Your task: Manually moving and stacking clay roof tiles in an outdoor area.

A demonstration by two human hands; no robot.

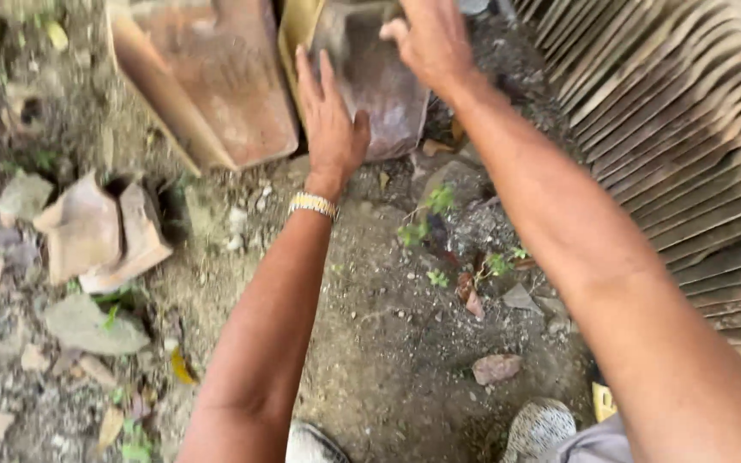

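Note:
A weathered clay roof tile leans upright at the top centre, its lower end on the dirt. My left hand grips its left edge, fingers spread up the face and thumb on the front. My right hand is on the tile's upper right part, fingers curled over the top. A gold watch band circles my left wrist. A second, larger reddish tile lies flat just to the left, apart from my hands.
A long stack of roof tiles stands on edge along the right. Broken tile pieces and stones lie at left. Small green weeds grow in the dirt. My shoes show at the bottom.

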